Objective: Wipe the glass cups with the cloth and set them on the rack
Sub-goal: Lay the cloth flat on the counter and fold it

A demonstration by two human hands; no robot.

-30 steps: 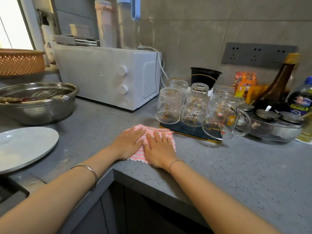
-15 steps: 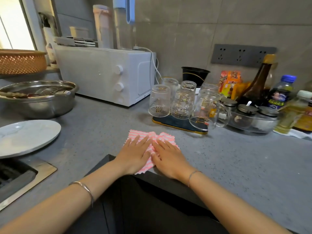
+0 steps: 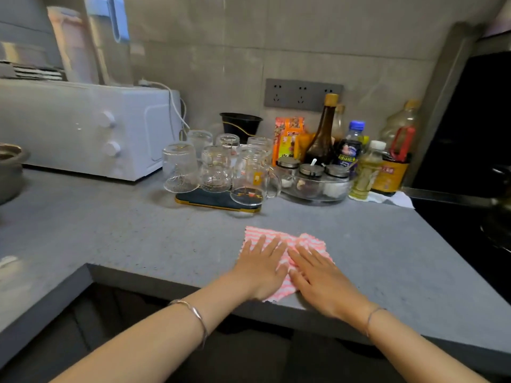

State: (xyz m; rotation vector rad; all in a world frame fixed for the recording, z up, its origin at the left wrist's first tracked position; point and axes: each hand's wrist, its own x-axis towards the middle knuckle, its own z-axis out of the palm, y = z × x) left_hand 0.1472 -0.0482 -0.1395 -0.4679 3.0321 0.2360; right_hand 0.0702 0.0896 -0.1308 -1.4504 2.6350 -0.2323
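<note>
A pink-and-white striped cloth (image 3: 279,236) lies flat on the grey counter near its front edge. My left hand (image 3: 260,268) and my right hand (image 3: 320,277) rest side by side on it, fingers straight, palms down. Behind them, several glass cups (image 3: 179,168) stand upside down on a dark rack with a gold rim (image 3: 215,201). A glass mug with a handle (image 3: 253,175) sits at the rack's right end. Both hands are well apart from the cups.
A white microwave (image 3: 83,128) stands at the back left. Right of the rack are a glass dish of spice jars (image 3: 315,179), sauce and oil bottles (image 3: 322,134) and a snack bag. A stove area (image 3: 470,189) lies far right. The counter (image 3: 110,230) turns a corner at the left.
The view has swung right and the picture is blurred; the bowl and plate on the left have left the frame. Both hands stay flat on the cloth.
</note>
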